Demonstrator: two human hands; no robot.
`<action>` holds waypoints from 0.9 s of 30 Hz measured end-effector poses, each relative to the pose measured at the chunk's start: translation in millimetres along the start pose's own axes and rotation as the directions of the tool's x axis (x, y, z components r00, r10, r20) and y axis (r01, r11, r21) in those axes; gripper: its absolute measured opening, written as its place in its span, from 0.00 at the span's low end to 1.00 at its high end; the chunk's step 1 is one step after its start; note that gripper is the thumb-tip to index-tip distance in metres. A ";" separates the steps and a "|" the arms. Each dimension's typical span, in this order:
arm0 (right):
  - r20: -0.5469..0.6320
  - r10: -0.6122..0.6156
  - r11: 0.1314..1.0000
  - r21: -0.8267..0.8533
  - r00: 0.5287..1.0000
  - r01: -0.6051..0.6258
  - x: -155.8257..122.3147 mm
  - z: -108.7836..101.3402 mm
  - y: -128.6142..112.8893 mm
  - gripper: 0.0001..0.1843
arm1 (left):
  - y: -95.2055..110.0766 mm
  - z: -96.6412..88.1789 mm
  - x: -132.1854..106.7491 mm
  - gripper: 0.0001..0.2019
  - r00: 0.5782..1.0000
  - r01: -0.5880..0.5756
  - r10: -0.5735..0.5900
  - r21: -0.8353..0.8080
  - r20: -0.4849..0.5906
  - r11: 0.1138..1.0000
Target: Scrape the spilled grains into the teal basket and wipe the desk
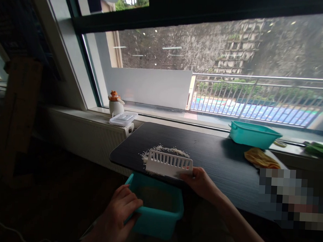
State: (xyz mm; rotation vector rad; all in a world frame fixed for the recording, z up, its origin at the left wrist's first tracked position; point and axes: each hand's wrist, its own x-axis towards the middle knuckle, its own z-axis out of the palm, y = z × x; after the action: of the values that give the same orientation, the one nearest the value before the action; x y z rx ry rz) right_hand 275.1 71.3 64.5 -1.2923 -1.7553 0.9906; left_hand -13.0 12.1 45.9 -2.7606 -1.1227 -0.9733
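Note:
My left hand (124,209) grips the left rim of a teal plastic bin (156,220), held just below the near edge of the dark table (213,174). Its inside is shadowed, and I cannot make out the contents. Between thumb and fingers, my right hand (201,181) holds the right end of a white slotted plastic plate (168,166). The plate stands tilted at the table edge above the bin, slots upward. Behind it and to its left, small white grains (165,149) like rice lie scattered on the tabletop, partly hidden by the plate.
A second teal bin (254,135) stands at the table's far right, with a yellow-brown cloth (261,158) in front. A clear plastic lid or box (123,118) and a white pot with an orange figure (115,104) sit by the window. A radiator (95,135) is left of the table.

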 end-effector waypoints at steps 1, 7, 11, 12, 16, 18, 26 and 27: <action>0.005 0.001 1.000 0.005 1.000 -0.001 -0.5 0.3 -0.2 0.15 | -0.4 -0.2 -0.5 0.13 1.000 0.001 -0.001 0.003 0.008 1.000; 0.012 0.006 0.999 -0.035 1.000 -0.005 0.8 1.0 -1.9 0.15 | -2.5 0.9 -2.9 0.13 1.000 0.010 -0.010 0.010 0.008 1.000; 0.053 -0.009 1.000 0.021 0.999 0.007 0.5 5.3 -3.0 0.15 | -3.1 0.5 -3.3 0.13 1.000 0.008 -0.008 0.009 -0.004 1.000; 0.062 -0.014 0.999 0.040 0.998 0.012 -0.3 6.3 -2.7 0.15 | -3.1 0.3 -3.2 0.13 1.000 0.009 -0.009 0.008 -0.005 1.000; 0.101 -0.029 0.997 0.072 0.994 0.022 -3.8 7.4 -1.0 0.16 | -2.9 -0.4 -2.7 0.13 1.000 0.013 -0.013 0.003 0.000 1.000; 0.106 -0.022 0.998 0.065 0.994 0.016 -4.5 6.7 -0.9 0.16 | -2.9 -0.6 -2.4 0.13 1.000 0.019 -0.019 0.003 0.007 1.000; 0.068 -0.018 0.999 0.045 0.998 0.015 -1.9 8.1 -0.9 0.16 | -4.2 -0.3 -3.5 0.13 1.000 0.000 0.000 0.016 -0.007 1.000; 0.079 -0.023 0.999 0.051 0.997 0.019 -2.1 8.4 -0.7 0.15 | -4.4 -0.2 -3.7 0.13 1.000 0.002 -0.002 0.016 -0.001 1.000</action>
State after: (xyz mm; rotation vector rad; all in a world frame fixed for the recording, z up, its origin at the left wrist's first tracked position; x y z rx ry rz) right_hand 267.9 67.8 61.2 -1.2158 -1.7888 1.0801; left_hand -18.0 13.1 43.1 -2.7467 -1.1282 -0.9615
